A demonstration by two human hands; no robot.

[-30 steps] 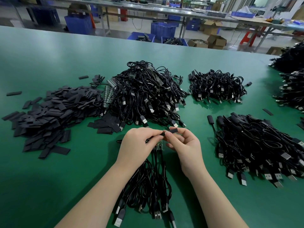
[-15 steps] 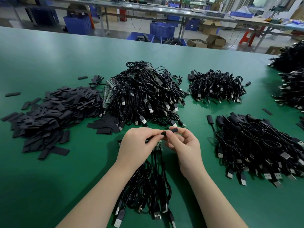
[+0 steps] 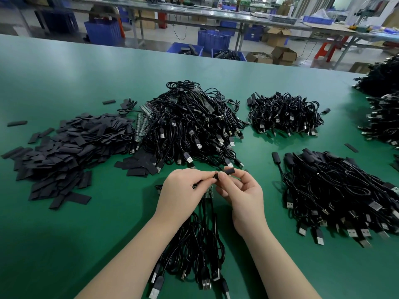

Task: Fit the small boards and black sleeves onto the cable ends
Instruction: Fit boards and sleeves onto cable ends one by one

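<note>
My right hand [image 3: 241,190] pinches a short black sleeve [image 3: 228,170] between thumb and forefinger, just above the table's near middle. My left hand [image 3: 183,190] pinches a cable end right against the sleeve's left opening; that end is mostly hidden by my fingers. Below my fingertips a small green board [image 3: 209,190] shows at the top of a bunch of black USB cables [image 3: 194,244] lying under my wrists. A heap of flat black sleeves [image 3: 64,147] lies to the left. Strips of small boards [image 3: 141,124] peek out beside the big cable pile [image 3: 190,126].
On the green table [image 3: 64,234], a cable pile with sleeves fitted [image 3: 336,190] lies at the right, a smaller pile [image 3: 285,115] behind it, more cables [image 3: 384,100] at the far right edge. Blue crates [image 3: 103,32] and benches stand beyond the table's far edge.
Both hands stay pinched together at the same spot; the sleeve in my right hand has shifted only slightly.
</note>
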